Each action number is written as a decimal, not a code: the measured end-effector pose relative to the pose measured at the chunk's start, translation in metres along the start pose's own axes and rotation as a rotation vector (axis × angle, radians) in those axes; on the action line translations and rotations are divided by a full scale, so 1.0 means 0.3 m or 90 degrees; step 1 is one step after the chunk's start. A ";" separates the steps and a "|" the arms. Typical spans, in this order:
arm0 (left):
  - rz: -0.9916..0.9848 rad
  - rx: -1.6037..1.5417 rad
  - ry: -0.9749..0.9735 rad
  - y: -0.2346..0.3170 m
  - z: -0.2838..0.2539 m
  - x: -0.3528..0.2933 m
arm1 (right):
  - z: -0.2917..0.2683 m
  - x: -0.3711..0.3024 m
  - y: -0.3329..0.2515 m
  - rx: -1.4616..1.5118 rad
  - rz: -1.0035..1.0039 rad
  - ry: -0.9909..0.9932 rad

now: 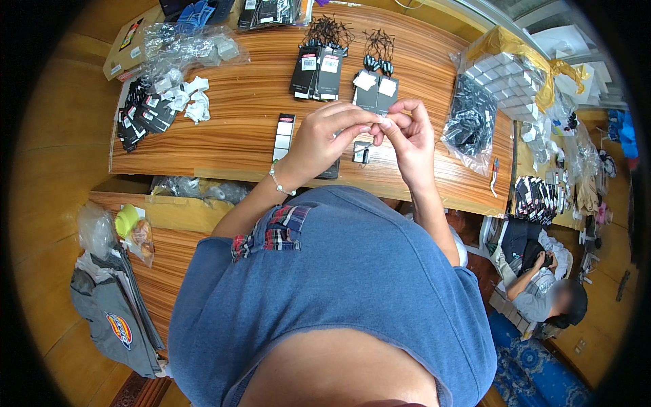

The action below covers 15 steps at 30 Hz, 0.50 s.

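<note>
My left hand [331,132] and my right hand [410,136] meet above the wooden table [251,102], fingertips pinched together on a small white sticker [381,120]. A beaded bracelet circles my left wrist. Just below the hands a small black tag [361,152] lies on the table. A strip of white stickers on a dark backing [284,136] lies to the left of my left hand. Two stacks of black hang tags with strings [317,68] [377,85] sit beyond the hands.
Loose black tags and white scraps [159,102] lie at the table's left, with clear plastic bags [183,44] behind. A bag of black cords [471,122] and a bag of white boxes [512,74] stand right. Another person [542,285] sits at lower right.
</note>
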<state>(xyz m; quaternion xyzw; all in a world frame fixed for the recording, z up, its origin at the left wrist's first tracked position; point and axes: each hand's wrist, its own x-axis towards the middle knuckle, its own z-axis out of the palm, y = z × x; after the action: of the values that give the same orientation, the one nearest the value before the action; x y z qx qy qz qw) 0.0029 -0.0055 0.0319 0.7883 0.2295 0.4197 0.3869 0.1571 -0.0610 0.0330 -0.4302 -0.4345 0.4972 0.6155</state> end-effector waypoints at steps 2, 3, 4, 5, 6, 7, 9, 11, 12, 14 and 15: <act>-0.019 -0.030 -0.003 0.001 0.000 0.002 | -0.003 0.003 0.004 0.016 0.001 -0.007; -0.028 -0.046 -0.004 0.002 0.000 0.002 | -0.008 0.003 0.005 0.022 -0.002 -0.012; -0.037 -0.056 -0.001 0.003 0.002 0.001 | -0.012 0.002 0.007 0.027 -0.005 -0.017; -0.046 -0.066 0.002 0.003 0.004 0.000 | -0.015 0.003 0.010 0.016 -0.004 -0.020; -0.056 -0.076 0.005 0.003 0.006 -0.001 | -0.018 0.005 0.014 0.004 -0.002 -0.023; -0.058 -0.087 0.010 0.001 0.005 -0.002 | -0.019 0.006 0.016 -0.007 -0.001 -0.027; -0.064 -0.110 0.021 -0.004 0.003 -0.001 | -0.012 0.008 -0.001 -0.035 0.010 -0.040; -0.023 -0.076 0.033 -0.017 0.003 0.003 | -0.009 0.012 -0.016 -0.044 0.022 -0.052; -0.003 -0.058 0.039 -0.021 0.002 0.004 | -0.012 0.014 -0.021 -0.039 0.029 -0.059; 0.040 -0.009 0.018 -0.020 -0.002 0.008 | -0.018 0.014 -0.022 -0.033 0.044 -0.058; 0.061 0.016 0.008 -0.020 -0.004 0.009 | -0.023 0.015 -0.016 -0.032 0.051 -0.051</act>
<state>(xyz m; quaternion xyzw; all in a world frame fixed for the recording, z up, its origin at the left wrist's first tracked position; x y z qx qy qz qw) 0.0030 0.0004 0.0287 0.8007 0.1987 0.4398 0.3551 0.1654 -0.0578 0.0363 -0.4422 -0.4536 0.5273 0.5663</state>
